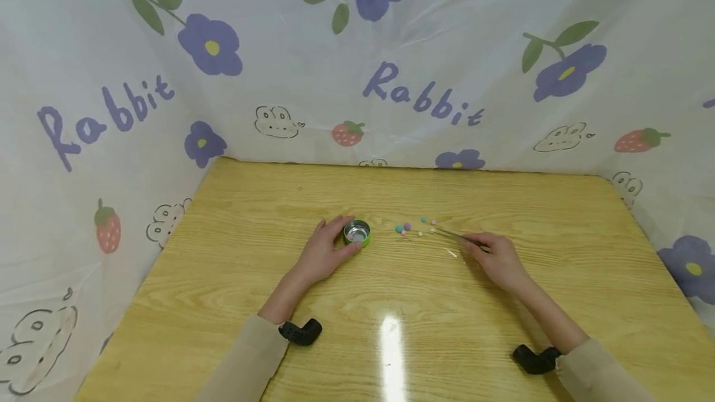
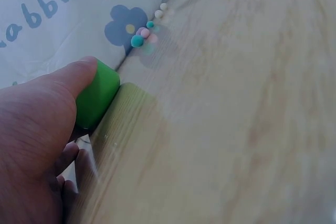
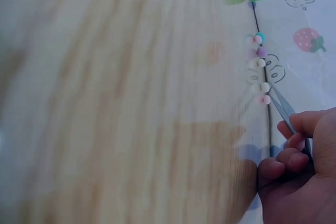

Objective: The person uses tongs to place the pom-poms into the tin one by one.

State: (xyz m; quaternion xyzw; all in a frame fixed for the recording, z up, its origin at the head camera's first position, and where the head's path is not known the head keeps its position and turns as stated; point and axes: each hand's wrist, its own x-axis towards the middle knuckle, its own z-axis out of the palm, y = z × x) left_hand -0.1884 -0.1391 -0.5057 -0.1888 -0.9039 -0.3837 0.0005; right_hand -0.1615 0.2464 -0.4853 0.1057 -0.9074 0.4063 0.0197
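Observation:
My left hand (image 1: 321,255) holds a small round green tin (image 2: 103,95) on the table, thumb on one side and fingers on the other. In the head view the tin's top is open, showing its shiny metal inside. My right hand (image 1: 501,263) pinches metal tweezers (image 1: 456,236), pointed left. Their tips are at a small white bead (image 3: 265,87); whether they grip it I cannot tell. Several beads lie loose between the hands, among them a teal bead (image 1: 399,228), a purple bead (image 1: 407,226), a smaller teal bead (image 1: 424,219) and a pink bead (image 1: 433,222).
The wood-grain table (image 1: 251,203) has a pale cloth (image 1: 313,79) hanging behind it and at its sides, printed with flowers and rabbits. A short pale streak (image 1: 451,253) shows on the tabletop near the tweezers. Black devices sit on both wrists.

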